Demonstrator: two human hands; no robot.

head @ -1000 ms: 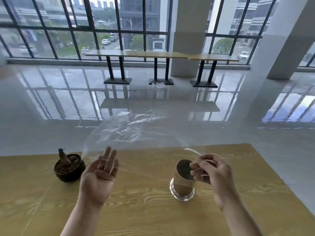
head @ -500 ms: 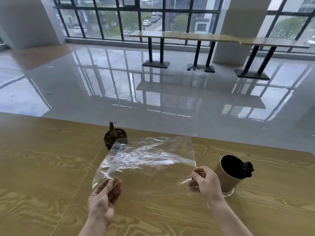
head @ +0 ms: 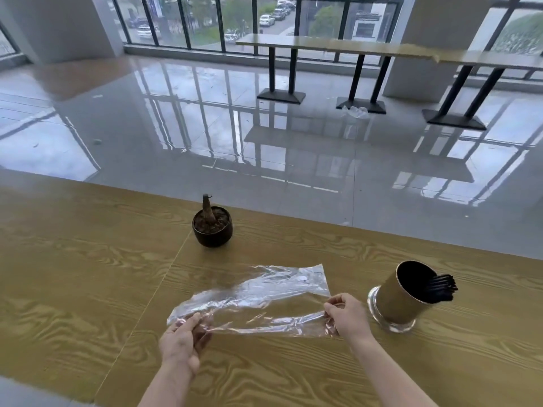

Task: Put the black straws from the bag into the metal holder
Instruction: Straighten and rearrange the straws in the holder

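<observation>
A clear plastic bag point(head: 252, 298) lies stretched flat just above the wooden table point(head: 73, 274), with nothing visible inside it. My left hand point(head: 183, 340) pinches its left end and my right hand point(head: 348, 315) pinches its right end. To the right stands the gold metal holder point(head: 402, 298) on a glass base. A bunch of black straws point(head: 442, 287) leans out over its right rim. The holder is a short way from my right hand, not touching it.
A small dark pot point(head: 212, 227) with a brown plant stub stands behind the bag near the table's far edge. Beyond the table lies a glossy grey floor with long tables point(head: 352, 47) by the windows.
The bag has come down from being held up to lying low over the table. My left hand, open before, now pinches its left end. The view has tilted down and left.
</observation>
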